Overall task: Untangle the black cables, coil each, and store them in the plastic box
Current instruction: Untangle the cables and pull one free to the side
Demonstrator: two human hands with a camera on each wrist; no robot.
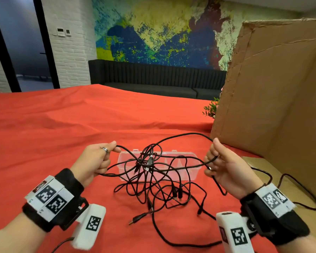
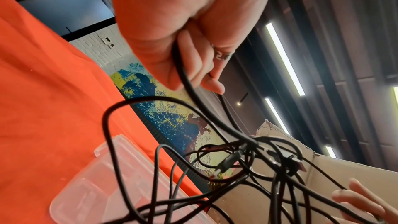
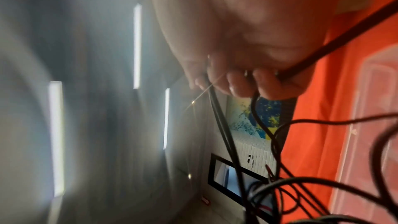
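Above the plastic box (image 1: pixel 193 172), both hands' fingers (image 1: pixel 108 146) grip black cables (image 1: pixel 153 167)

An office lounge, by the look: painted mural wall (image 1: pixel 153 31) across the top, long dark bench sofa (image 1: pixel 153 77) beneath, white brick pillar (image 1: pixel 69 42) upper left.

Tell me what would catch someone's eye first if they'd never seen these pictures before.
First, the knot of black cables, lifted between the left hand and right hand above a red cloth, with loose ends trailing toward the viewer. The clear plastic box lies on the cloth behind the tangle, empty as far as can be seen. A big cardboard sheet stands at the right, a colourful mural on the far wall.
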